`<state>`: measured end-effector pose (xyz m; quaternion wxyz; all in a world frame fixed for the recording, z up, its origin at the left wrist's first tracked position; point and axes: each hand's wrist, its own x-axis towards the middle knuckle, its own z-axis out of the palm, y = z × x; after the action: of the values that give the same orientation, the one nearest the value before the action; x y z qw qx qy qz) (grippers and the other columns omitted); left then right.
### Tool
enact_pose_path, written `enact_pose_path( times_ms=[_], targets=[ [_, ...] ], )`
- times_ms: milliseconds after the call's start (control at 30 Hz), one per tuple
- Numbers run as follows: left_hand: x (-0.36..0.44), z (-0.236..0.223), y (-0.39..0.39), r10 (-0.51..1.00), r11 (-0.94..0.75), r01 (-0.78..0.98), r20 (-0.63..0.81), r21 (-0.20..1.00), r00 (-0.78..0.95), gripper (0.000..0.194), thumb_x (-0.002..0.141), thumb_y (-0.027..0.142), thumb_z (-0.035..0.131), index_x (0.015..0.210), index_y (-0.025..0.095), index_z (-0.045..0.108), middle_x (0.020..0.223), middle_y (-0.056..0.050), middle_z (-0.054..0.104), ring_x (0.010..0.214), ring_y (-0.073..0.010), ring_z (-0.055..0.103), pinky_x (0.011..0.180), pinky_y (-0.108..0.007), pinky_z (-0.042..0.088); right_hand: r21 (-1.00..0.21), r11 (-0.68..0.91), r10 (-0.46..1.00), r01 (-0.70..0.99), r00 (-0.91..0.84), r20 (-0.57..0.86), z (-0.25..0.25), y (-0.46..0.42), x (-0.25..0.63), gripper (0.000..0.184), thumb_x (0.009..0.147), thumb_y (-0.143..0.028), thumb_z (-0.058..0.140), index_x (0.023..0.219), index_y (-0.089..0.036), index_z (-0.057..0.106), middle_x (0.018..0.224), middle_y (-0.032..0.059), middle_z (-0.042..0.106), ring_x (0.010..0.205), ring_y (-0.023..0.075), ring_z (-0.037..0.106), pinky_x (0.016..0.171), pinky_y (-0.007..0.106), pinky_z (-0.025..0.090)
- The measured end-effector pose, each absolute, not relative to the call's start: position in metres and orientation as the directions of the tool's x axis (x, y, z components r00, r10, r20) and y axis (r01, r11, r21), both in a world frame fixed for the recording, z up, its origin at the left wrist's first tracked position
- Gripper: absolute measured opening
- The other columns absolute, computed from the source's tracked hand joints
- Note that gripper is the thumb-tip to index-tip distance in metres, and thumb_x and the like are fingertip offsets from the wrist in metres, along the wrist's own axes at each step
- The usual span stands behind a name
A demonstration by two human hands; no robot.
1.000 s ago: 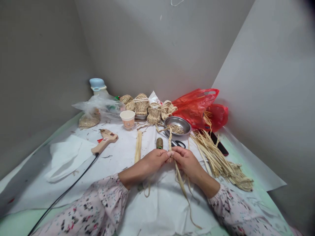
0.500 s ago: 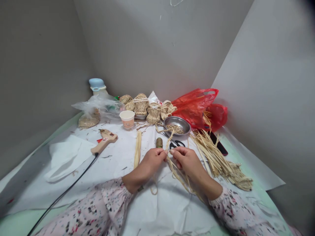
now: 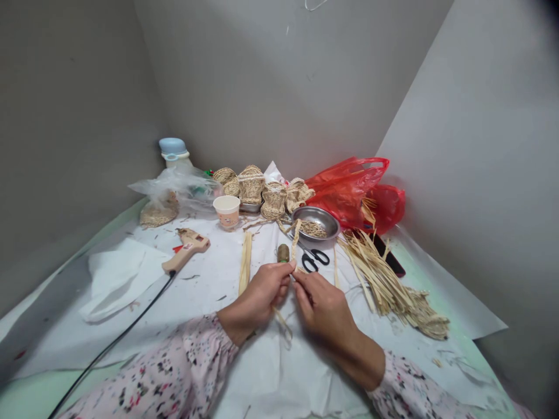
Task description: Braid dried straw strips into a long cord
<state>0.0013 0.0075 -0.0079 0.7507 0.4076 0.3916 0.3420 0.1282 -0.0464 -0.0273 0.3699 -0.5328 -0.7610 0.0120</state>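
The straw braid (image 3: 295, 241) runs lengthwise away from us toward the metal bowl (image 3: 328, 220), its near end pinched in our left hand (image 3: 265, 291). Our right hand (image 3: 322, 299) meets it there; whether it grips, we can't tell. The braid leans right less than before.

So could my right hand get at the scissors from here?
Probably yes: the scissors lie just beyond the right hand, with nothing apparent between, though it is occupied at the braid.
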Motion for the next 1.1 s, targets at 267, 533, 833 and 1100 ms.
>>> enact_pose_path(
  times_ms=[267,533,833,1100],
  targets=[
    [0.0,-0.01,0.01,0.839,0.44,-0.231,-0.305,0.868,0.45,0.03,0.074,0.042,0.061,0.069,0.015,0.05,0.047,0.011,0.027,0.037,-0.0024,0.019,0.036,-0.016,0.011,-0.321,0.5,0.784,0.804,-0.264,0.562,-0.021,-0.055,0.127,0.022,0.088,-0.021,0.044,0.099,-0.018,0.064,0.081,0.0071,0.065,0.073,0.017,0.06,0.062,0.027,0.046],
    [-0.003,-0.01,0.012,0.797,0.404,-0.163,-0.258,0.9,0.547,0.033,0.076,0.047,0.058,0.071,0.015,0.052,0.048,0.011,0.023,0.039,-0.0031,0.014,0.037,-0.017,0.01,-0.853,0.264,0.903,0.45,0.197,0.383,-0.004,-0.04,0.144,0.027,0.087,-0.035,0.046,0.096,-0.017,0.063,0.091,0.0072,0.063,0.085,0.0192,0.056,0.076,0.03,0.043],
    [0.004,-0.011,0.009,0.746,0.262,-0.106,-0.132,0.959,0.653,0.031,0.08,0.038,0.047,0.063,0.014,0.057,0.056,-0.001,0.054,0.05,-0.009,0.046,0.044,-0.019,0.026,-0.999,-0.005,0.996,0.041,-0.09,-0.009,-0.021,-0.028,0.141,0.028,0.086,-0.041,0.046,0.077,-0.017,0.058,0.052,-0.0048,0.045,0.044,0.0082,0.034,0.043,0.021,0.026],
    [-0.001,-0.017,0.014,0.839,0.111,0.095,-0.144,0.989,0.524,0.027,0.079,0.038,0.047,0.068,0.015,0.056,0.048,0.008,0.033,0.043,-0.0071,0.025,0.042,-0.021,0.017,-0.992,-0.004,1.0,0.129,0.018,-0.001,-0.013,-0.026,0.142,0.018,0.079,-0.031,0.055,0.08,-0.016,0.065,0.062,-0.0027,0.053,0.049,0.0078,0.037,0.046,0.021,0.028]
  ],
)
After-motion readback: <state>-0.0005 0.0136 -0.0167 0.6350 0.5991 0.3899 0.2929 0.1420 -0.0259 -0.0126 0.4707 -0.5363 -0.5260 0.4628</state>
